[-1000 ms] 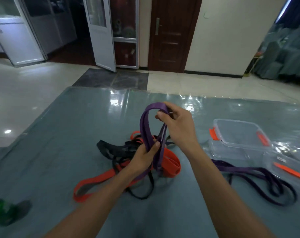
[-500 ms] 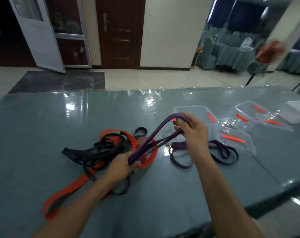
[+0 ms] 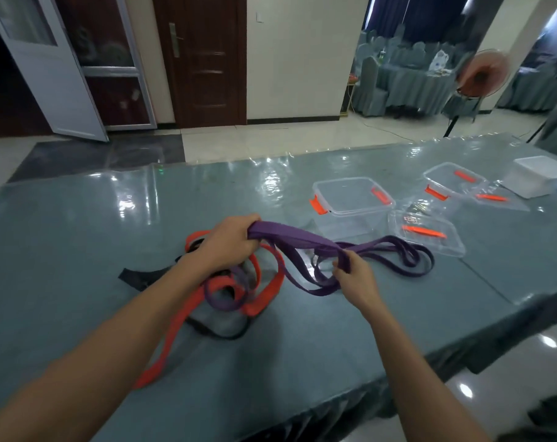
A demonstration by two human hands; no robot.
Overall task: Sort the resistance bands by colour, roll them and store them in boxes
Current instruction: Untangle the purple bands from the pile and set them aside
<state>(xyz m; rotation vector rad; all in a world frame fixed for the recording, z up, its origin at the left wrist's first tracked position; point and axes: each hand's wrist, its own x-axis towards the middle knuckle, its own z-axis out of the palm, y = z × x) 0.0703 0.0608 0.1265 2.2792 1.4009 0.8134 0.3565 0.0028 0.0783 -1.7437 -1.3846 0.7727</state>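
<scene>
Left hand (image 3: 227, 244) is fisted around one end of a wide, flat purple band (image 3: 289, 239); right hand (image 3: 355, 277) pinches its other end. It's stretched fairly flat between them; thinner purple loops sag to the table (image 3: 79, 250).

The near bench (image 3: 270, 362) lies bare between the forearms, and so does its far left. A tangle of orange, black and purple bands (image 3: 238, 288) blocks the centre. To the right, purple loops (image 3: 407, 256) touch a clear lid (image 3: 430, 237), with open boxes (image 3: 350, 199) just beyond.
</scene>
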